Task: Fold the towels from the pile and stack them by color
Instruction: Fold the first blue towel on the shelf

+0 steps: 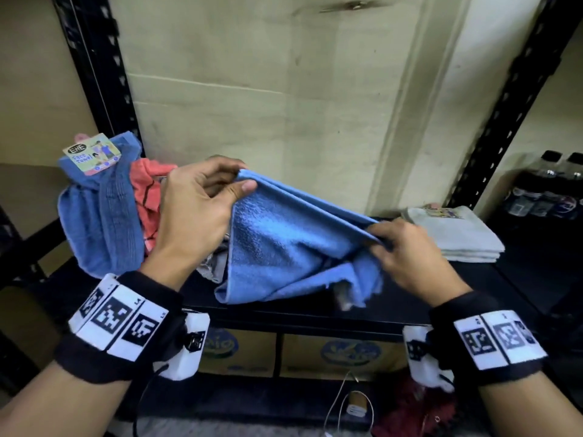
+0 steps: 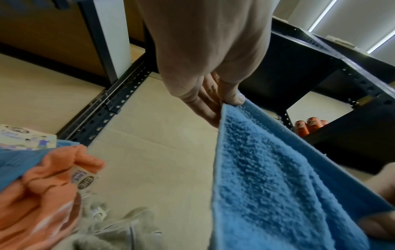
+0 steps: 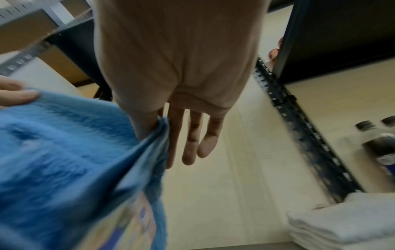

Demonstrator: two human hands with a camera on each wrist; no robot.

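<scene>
A light blue towel (image 1: 284, 244) hangs doubled over above the black shelf (image 1: 315, 313), stretched between both hands. My left hand (image 1: 202, 203) pinches its upper left corner (image 2: 230, 108) between thumb and fingers. My right hand (image 1: 407, 250) pinches the opposite corner (image 3: 158, 135) between thumb and forefinger, the other fingers (image 3: 192, 140) straight. The pile sits behind at the left: a darker blue towel (image 1: 104, 222) with a paper tag, an orange towel (image 1: 148, 190) (image 2: 40, 194) and a grey one (image 1: 214, 266) (image 2: 119, 233). A stack of folded white towels (image 1: 460, 234) (image 3: 346, 225) lies at the right.
Black perforated uprights (image 1: 97, 77) frame the shelf on both sides, with a beige wall (image 1: 268, 89) behind. Dark bottles (image 1: 549, 190) stand at the far right. Cardboard boxes (image 1: 331, 354) sit on the level below.
</scene>
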